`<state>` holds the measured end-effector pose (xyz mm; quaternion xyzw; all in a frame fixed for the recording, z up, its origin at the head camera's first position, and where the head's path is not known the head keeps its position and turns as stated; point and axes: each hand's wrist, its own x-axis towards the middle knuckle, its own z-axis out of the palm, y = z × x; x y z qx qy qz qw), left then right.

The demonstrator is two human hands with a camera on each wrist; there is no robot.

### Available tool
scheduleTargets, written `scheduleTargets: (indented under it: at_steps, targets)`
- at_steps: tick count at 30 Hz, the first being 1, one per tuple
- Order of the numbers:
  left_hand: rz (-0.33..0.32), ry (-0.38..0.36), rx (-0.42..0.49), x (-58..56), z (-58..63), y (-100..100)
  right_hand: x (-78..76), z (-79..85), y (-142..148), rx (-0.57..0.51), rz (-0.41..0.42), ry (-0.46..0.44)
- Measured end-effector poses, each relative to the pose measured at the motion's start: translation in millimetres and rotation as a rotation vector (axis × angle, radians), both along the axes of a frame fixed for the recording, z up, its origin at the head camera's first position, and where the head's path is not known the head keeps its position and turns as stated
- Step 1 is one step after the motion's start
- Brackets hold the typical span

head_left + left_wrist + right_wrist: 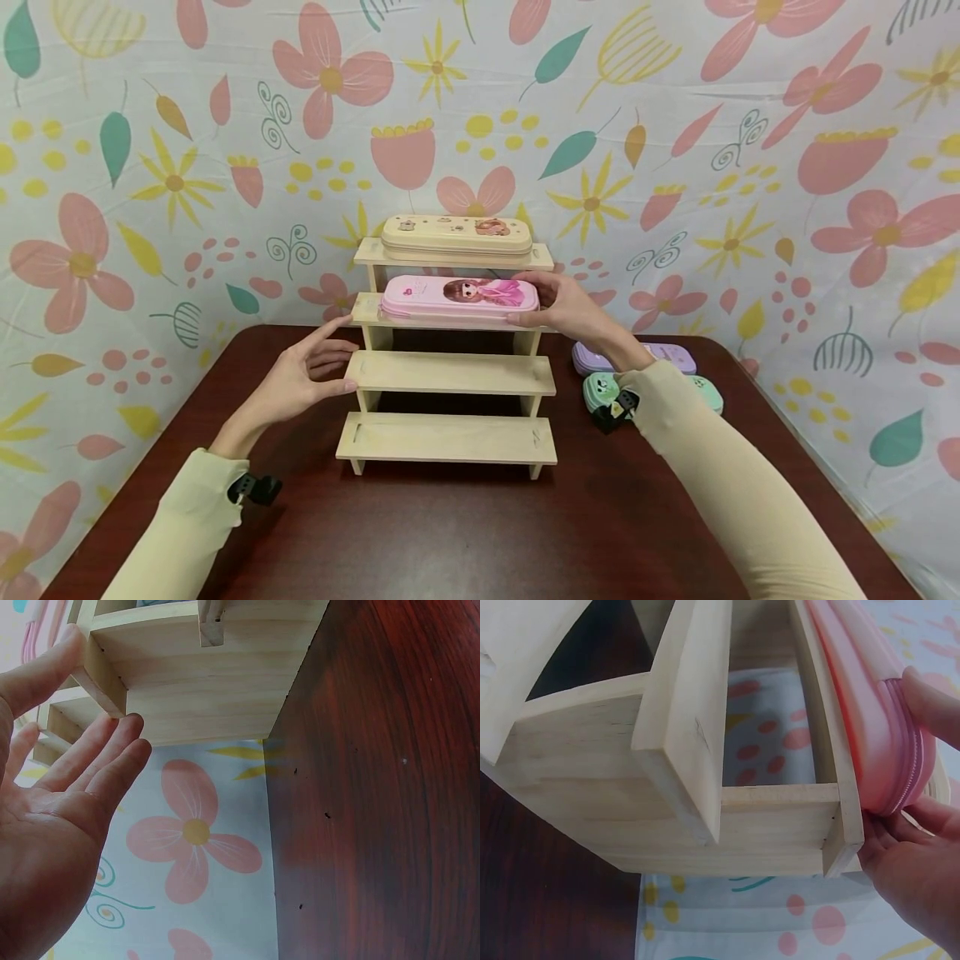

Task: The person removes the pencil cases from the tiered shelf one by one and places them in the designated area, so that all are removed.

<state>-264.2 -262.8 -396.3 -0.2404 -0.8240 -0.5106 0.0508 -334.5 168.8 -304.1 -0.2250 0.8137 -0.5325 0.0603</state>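
Observation:
A pink pencil case [429, 297] with a doll-like girl on its lid lies along the second shelf from the top of a pale wooden stepped rack [450, 372]. My right hand [573, 310] grips the case's right end, thumb at the front and fingers behind. In the right wrist view the case's zipped end [877, 742] sits between thumb and fingers. At the rack's left side my left hand [296, 379] has its fingers spread, with thumb and fingertips right at the shelf ends. The left wrist view shows that palm [52, 825] holding no case.
A cream pencil case [450, 239] lies on the top shelf. On the dark wood table [420, 533], right of the rack, are a purple case [681, 358] and a mint green case [708, 393], partly behind my right forearm. A floral sheet [247, 125] hangs behind.

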Motion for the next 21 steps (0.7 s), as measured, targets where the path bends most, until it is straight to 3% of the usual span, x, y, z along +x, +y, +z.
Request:
scheduleTargets:
  at_steps: [21]
  targets:
    - [-0.001, 0.002, 0.001, -1.6, -1.5, -1, 13.6, -7.2, 19, -0.121, 0.015, 0.02]
